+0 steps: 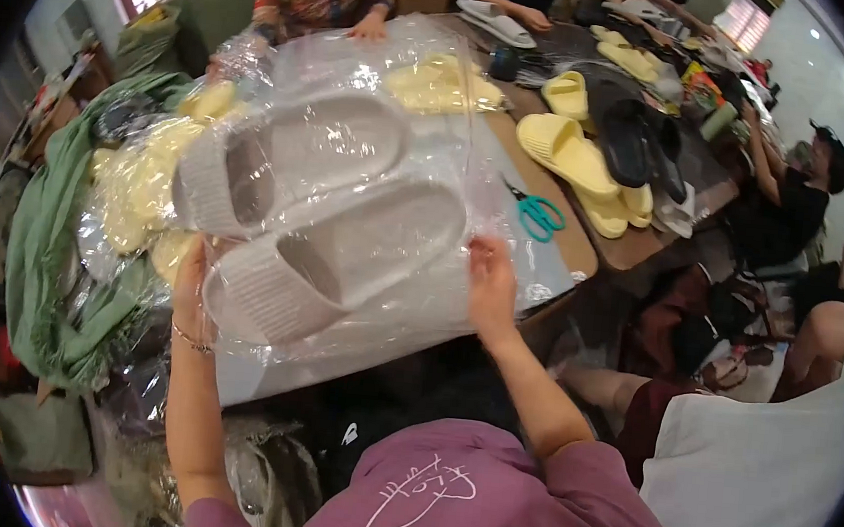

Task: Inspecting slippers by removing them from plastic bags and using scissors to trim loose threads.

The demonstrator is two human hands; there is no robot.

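Observation:
A pair of grey slides lies side by side inside a clear plastic bag (pixel 417 323), in front of me above the table. The farther slide (pixel 342 141) and the nearer slide (pixel 395 226) both have ribbed straps toward the left. At the bag's left edge, my left hand (pixel 191 284) is closed on the plastic, its fingers partly hidden. My right hand (pixel 490 285) pinches the right edge, fingers bent upward. Teal-handled scissors (pixel 538 217) lie on the table beyond my right hand.
Bagged yellow slides (pixel 143 184) are heaped at the left beside green cloth (pixel 51 261). Loose yellow slides (pixel 567 156) and black slides (pixel 623 141) lie at the right. Co-workers sit around the table; one in a white shirt (pixel 746 463) is close at my right.

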